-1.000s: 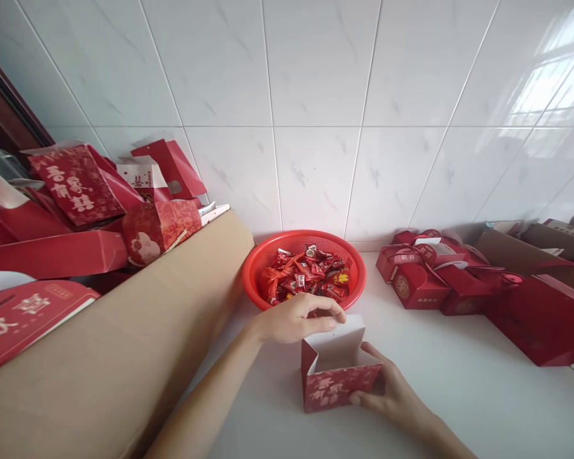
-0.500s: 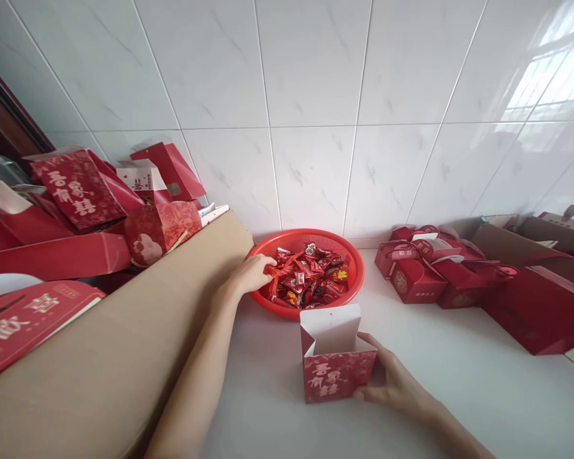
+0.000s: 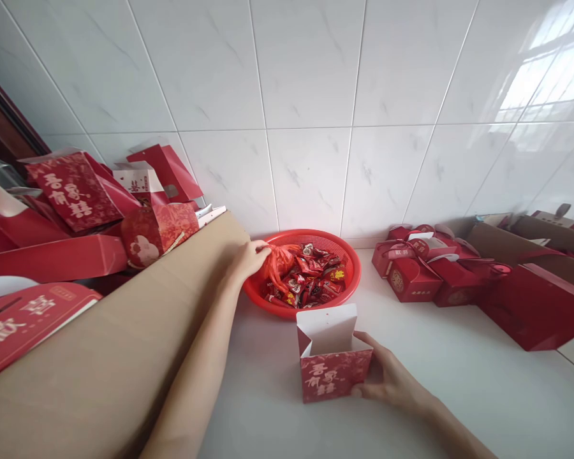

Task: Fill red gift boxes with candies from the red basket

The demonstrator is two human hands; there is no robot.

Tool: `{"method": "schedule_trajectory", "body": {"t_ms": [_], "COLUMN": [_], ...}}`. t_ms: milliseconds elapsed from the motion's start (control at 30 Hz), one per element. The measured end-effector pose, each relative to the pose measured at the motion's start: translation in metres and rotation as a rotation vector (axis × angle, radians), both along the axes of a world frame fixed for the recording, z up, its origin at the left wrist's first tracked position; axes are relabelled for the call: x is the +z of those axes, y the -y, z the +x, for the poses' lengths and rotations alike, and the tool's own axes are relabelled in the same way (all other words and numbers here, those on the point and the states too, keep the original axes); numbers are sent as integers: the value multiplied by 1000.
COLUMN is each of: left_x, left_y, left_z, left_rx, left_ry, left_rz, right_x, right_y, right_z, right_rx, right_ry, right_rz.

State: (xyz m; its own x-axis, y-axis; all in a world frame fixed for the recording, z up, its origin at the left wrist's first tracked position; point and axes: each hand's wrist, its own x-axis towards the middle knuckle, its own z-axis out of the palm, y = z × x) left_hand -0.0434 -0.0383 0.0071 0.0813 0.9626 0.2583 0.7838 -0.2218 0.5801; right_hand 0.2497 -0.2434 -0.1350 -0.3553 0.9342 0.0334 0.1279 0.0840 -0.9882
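Note:
A red plastic basket (image 3: 351,288) full of wrapped sweets (image 3: 318,271) stands against the wall. At its left rim my left hand (image 3: 252,260) pinches a thin red mesh bag (image 3: 278,262), raised a little over the sweets. In front of the basket an open red paper box (image 3: 335,375) with white insides stands upright on the white surface, its flap up at the back. My right hand (image 3: 382,373) grips this box by its right side, thumb at the front and fingers behind.
A large cardboard box (image 3: 100,357) with red paper boxes (image 3: 71,191) fills the left. Several closed red boxes (image 3: 414,280) stand at the right, beside a bigger red box (image 3: 538,309) and another cardboard box (image 3: 497,241). Behind is a tiled wall (image 3: 310,172).
My left hand has drawn the red mesh bag up and to the left, so more of it shows above the sweets. My right hand keeps hold of the paper box.

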Motion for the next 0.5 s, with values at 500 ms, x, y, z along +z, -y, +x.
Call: {"method": "schedule_trajectory", "body": {"t_ms": [500], "left_x": [0], "left_y": [-11], "left_z": [16], "left_rx": [-321], "left_ry": [382], "left_rz": [246], "right_x": [114], "right_y": [-82], "right_z": [1], "right_rx": [-533], "right_ry": [136], "right_rz": [499]}}
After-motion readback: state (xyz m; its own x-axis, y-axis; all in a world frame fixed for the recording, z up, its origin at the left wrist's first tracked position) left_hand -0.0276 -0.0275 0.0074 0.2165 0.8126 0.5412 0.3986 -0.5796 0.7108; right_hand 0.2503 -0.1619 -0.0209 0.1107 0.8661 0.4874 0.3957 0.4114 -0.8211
